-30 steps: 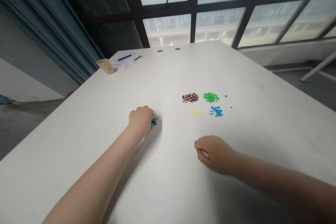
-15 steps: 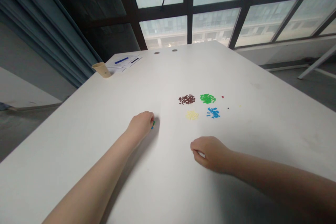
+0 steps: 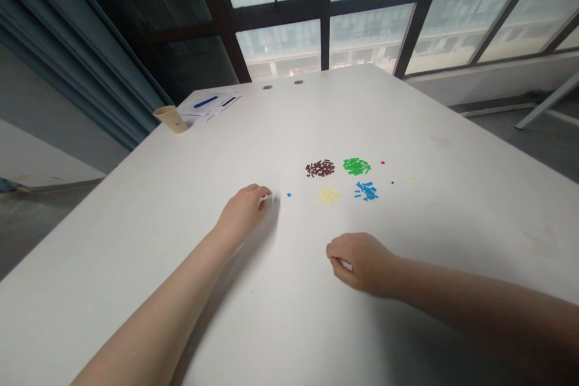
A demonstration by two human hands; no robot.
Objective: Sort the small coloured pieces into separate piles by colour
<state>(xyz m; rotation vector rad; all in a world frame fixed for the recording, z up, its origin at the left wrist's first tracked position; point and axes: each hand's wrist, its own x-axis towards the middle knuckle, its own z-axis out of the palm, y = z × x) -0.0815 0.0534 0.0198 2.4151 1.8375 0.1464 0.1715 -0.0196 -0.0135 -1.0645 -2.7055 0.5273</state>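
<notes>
My left hand rests on the white table with its fingers together and curled down; whatever is under them is hidden. A single blue piece lies just right of its fingertips. My right hand is a loose fist on the table nearer me, thumb pinched to fingers on something pale I cannot make out. Beyond both hands lie small sorted piles: brown, green, pale yellow and blue.
Loose single pieces, red, black and yellow, lie right of the piles. A paper cup and papers with a pen sit at the far left corner. Windows stand behind the table's far edge.
The mixed coloured pieces seen at my left fingertips are now hidden, and one blue piece has appeared on the table to the right of them. My right hand has hardly moved.
</notes>
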